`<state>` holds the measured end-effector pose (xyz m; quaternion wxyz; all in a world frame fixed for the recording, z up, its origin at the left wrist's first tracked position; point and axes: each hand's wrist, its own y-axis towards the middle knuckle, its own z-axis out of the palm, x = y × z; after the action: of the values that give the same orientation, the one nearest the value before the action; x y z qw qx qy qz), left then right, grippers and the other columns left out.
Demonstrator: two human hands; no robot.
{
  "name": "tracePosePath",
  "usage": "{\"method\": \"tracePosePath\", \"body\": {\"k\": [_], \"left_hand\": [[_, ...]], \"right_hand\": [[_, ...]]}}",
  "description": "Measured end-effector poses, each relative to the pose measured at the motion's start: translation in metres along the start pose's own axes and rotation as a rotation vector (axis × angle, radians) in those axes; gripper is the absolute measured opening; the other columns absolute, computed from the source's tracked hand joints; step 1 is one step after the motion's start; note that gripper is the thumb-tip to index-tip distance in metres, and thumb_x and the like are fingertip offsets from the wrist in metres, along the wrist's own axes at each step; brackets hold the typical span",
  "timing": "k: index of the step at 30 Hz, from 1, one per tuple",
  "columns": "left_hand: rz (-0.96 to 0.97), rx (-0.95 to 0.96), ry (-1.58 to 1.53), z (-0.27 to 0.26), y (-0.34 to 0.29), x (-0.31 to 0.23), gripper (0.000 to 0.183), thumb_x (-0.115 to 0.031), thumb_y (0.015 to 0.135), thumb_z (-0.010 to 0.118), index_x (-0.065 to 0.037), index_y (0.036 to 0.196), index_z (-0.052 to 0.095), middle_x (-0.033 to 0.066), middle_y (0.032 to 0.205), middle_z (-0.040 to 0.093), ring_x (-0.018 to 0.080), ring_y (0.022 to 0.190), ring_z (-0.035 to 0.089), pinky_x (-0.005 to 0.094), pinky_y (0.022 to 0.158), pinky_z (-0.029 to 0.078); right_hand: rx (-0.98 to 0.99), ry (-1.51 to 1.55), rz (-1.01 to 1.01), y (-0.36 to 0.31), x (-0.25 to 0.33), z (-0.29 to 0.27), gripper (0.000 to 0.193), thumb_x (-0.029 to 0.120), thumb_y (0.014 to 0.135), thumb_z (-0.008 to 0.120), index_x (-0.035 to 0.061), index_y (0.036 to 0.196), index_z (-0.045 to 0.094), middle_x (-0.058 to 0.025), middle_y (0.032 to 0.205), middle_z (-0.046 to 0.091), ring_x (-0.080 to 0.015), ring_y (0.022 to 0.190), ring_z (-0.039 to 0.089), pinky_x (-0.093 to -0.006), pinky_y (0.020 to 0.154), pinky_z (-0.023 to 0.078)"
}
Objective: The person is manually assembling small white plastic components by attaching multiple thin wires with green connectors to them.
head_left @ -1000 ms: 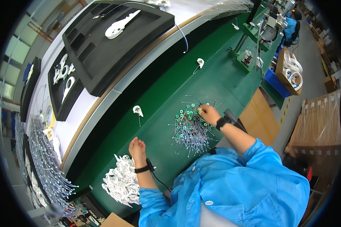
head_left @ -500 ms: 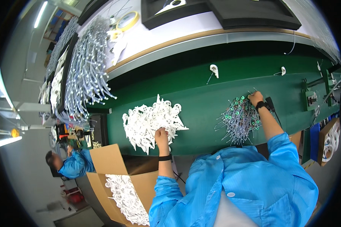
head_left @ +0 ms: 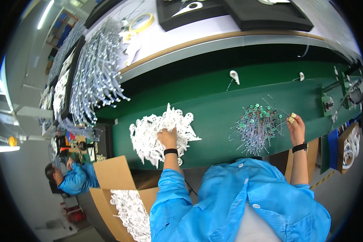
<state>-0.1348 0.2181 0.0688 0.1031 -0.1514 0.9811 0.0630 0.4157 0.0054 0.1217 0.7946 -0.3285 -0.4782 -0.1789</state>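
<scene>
Left hand (head_left: 167, 138) is on the white parts (head_left: 149, 135), left side of the green worktop (head_left: 213, 121), fingers bent down; can't tell if it grips one. Right hand (head_left: 297, 129) is just right of the cable pile (head_left: 254, 131), pinching a cable (head_left: 282, 111). That cable's long axis slants up-left from the fingertips. Piled cables' tails fan mostly toward the near edge.

Bare left hand (head_left: 167, 138) and right hand (head_left: 297, 130): two in all
Bench heap of white plastic parts (head_left: 149, 135): one; pieces uncountable
Heap of pale thin cables with green rings (head_left: 255, 131): one; pieces uncountable
Black wristbands (head_left: 170, 151): two
Yellow tape roll (head_left: 142, 29): one
</scene>
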Motion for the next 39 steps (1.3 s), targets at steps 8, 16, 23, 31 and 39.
{"method": "tracePosePath", "body": {"k": [8, 16, 23, 31, 39], "left_hand": [[0.167, -0.223, -0.602, 0.009, 0.000, -0.008, 0.023, -0.008, 0.086, 0.060, 0.000, 0.102, 0.046, 0.0184, 0.094, 0.056, 0.0270, 0.084, 0.060, 0.0389, 0.075, 0.050], [-0.314, 1.060, -1.850, -0.114, -0.090, -0.163, 0.025, -0.025, 0.098, 0.046, -0.007, 0.115, 0.045, 0.0158, 0.093, 0.060, 0.0220, 0.074, 0.059, 0.0295, 0.060, 0.048], [-0.485, 1.447, -1.967, -0.167, -0.138, -0.224, 0.042, -0.032, 0.100, 0.035, 0.001, 0.124, 0.046, 0.0176, 0.104, 0.060, 0.0259, 0.088, 0.058, 0.0352, 0.072, 0.049], [-0.400, 1.371, -1.895, -0.176, -0.152, -0.231, 0.048, -0.040, 0.101, 0.035, -0.001, 0.128, 0.043, 0.0143, 0.107, 0.057, 0.0227, 0.093, 0.058, 0.0337, 0.075, 0.050], [-0.449, 1.398, -1.933, -0.181, -0.154, -0.231, 0.049, -0.045, 0.101, 0.031, -0.012, 0.137, 0.036, 0.0114, 0.102, 0.057, 0.0201, 0.086, 0.056, 0.0340, 0.073, 0.049]], "right_hand": [[0.216, 0.323, -0.010, -0.049, 0.035, 0.069, 0.027, 0.000, 0.084, 0.063, 0.0056, 0.110, 0.061, -0.0047, 0.098, 0.064, -0.0164, 0.091, 0.061, -0.0283, 0.083, 0.049], [0.396, 0.338, -0.066, -0.103, 0.067, 0.131, 0.034, 0.005, 0.085, 0.065, 0.0040, 0.118, 0.055, -0.0075, 0.104, 0.063, -0.0145, 0.089, 0.062, -0.0263, 0.078, 0.050], [0.535, 0.153, -0.437, -0.126, 0.071, 0.161, 0.025, -0.005, 0.087, 0.059, 0.0008, 0.111, 0.057, -0.0161, 0.108, 0.059, -0.0215, 0.090, 0.062, -0.0340, 0.079, 0.053], [0.580, 0.097, -0.434, -0.125, 0.064, 0.157, 0.027, -0.010, 0.085, 0.057, -0.0025, 0.111, 0.056, -0.0178, 0.113, 0.055, -0.0239, 0.099, 0.060, -0.0366, 0.085, 0.054], [0.575, -0.004, -0.466, -0.123, 0.059, 0.152, 0.028, -0.010, 0.085, 0.057, -0.0007, 0.111, 0.056, -0.0165, 0.111, 0.055, -0.0215, 0.096, 0.060, -0.0333, 0.082, 0.053]]}}
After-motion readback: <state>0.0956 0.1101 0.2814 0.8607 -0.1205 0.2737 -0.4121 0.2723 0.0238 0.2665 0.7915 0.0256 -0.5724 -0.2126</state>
